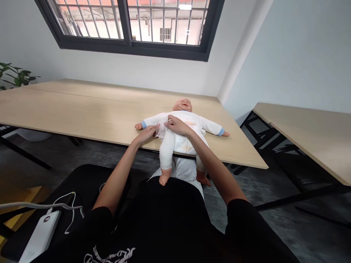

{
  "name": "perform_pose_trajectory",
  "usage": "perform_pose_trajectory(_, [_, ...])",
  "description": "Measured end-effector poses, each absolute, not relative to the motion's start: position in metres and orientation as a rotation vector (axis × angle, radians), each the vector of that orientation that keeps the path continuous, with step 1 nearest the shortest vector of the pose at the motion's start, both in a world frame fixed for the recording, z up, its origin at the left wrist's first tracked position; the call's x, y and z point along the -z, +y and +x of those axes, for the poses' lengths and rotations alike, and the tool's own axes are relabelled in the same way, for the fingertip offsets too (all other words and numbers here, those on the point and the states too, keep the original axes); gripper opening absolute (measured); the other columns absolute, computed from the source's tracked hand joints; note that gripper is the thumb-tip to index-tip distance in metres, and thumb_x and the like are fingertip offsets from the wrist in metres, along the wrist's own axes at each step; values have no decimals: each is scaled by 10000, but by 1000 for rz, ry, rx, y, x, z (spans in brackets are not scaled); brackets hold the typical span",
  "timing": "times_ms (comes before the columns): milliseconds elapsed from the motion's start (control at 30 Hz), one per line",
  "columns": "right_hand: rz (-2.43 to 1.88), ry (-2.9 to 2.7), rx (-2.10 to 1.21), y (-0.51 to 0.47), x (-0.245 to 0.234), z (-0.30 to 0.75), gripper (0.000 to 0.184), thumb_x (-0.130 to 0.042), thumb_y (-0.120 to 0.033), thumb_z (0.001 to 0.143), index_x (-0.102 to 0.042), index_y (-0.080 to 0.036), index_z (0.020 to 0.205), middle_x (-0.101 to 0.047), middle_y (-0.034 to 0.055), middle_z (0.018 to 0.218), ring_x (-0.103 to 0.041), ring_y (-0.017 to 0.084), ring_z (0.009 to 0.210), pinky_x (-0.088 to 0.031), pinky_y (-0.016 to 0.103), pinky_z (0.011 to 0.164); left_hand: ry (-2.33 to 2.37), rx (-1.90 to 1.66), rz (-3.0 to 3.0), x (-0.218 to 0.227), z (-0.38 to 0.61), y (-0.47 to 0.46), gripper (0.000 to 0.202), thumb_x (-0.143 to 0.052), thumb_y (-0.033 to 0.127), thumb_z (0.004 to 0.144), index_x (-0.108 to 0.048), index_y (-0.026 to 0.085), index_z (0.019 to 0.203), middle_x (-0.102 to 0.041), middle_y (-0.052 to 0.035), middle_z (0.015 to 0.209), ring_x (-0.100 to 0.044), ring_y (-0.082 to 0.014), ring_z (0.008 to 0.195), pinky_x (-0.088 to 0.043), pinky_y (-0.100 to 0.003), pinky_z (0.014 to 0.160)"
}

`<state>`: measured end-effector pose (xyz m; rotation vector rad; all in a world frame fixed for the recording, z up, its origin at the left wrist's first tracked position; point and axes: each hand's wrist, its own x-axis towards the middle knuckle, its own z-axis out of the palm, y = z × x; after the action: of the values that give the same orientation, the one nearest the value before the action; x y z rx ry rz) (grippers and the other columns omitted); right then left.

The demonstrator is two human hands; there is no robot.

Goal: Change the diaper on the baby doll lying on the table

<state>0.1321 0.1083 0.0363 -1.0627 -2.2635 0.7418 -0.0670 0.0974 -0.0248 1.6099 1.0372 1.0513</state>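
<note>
A baby doll (182, 106) lies on its back on the table, arms spread, legs hanging over the front edge. It wears a white top with blue cuffs, white leggings and a white diaper (186, 145) with faint prints. My left hand (148, 133) is at the doll's hip on the left of the view, its fingertips closed on the thin, crumpled side edge of the diaper. Bent over the waist on the same side, my right hand (177, 125) has thumb and fingers pinched together at the diaper's upper side. Its exact hold is partly hidden by the fingers.
The wooden table (104, 111) reaches left toward a plant (19, 76). Another table (309, 128) stands at the right, across a gap. A white power bank (41, 235) with cables lies on a black chair (74, 186) at lower left. A barred window (131, 25) is in the wall ahead.
</note>
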Motion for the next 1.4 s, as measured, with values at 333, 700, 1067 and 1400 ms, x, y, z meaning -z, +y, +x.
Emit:
perform_pose_trajectory(333, [-1268, -2345, -623, 104, -36, 128, 118, -449, -291, 997, -438, -193, 931, -564, -5, 848, -531, 157, 773, -368, 259, 726, 941, -917, 1917, 25, -68, 90, 298, -722, 423, 729, -671, 153, 845, -634, -32, 823, -547, -178, 759, -462, -267, 691])
perform_pose_trajectory(700, [-1438, -2613, -237, 96, -45, 107, 256, -677, -369, 877, -652, -133, 781, -693, 114, 848, -572, 207, 725, -334, 302, 653, 937, -1017, 1869, 20, -63, 85, 146, -660, 268, 709, -636, 161, 806, -615, -10, 781, -537, -163, 738, -440, -262, 704])
perform_pose_trajectory(1067, [-1440, -2564, -331, 97, -49, 114, 197, -601, -281, 910, -692, -107, 891, -707, 101, 918, -567, 180, 777, -338, 270, 649, 887, -1050, 1725, 23, -69, 90, 329, -761, 453, 749, -659, 146, 812, -619, -27, 793, -556, -151, 756, -446, -242, 679])
perform_pose_trajectory(1400, [-1430, -2419, -296, 98, -42, 113, 172, -603, -255, 907, -628, -132, 790, -695, 130, 917, -548, 191, 767, -328, 289, 648, 884, -1217, 1441, 27, -71, 93, 395, -817, 365, 687, -637, 149, 965, -670, -13, 740, -648, -144, 700, -513, -293, 750])
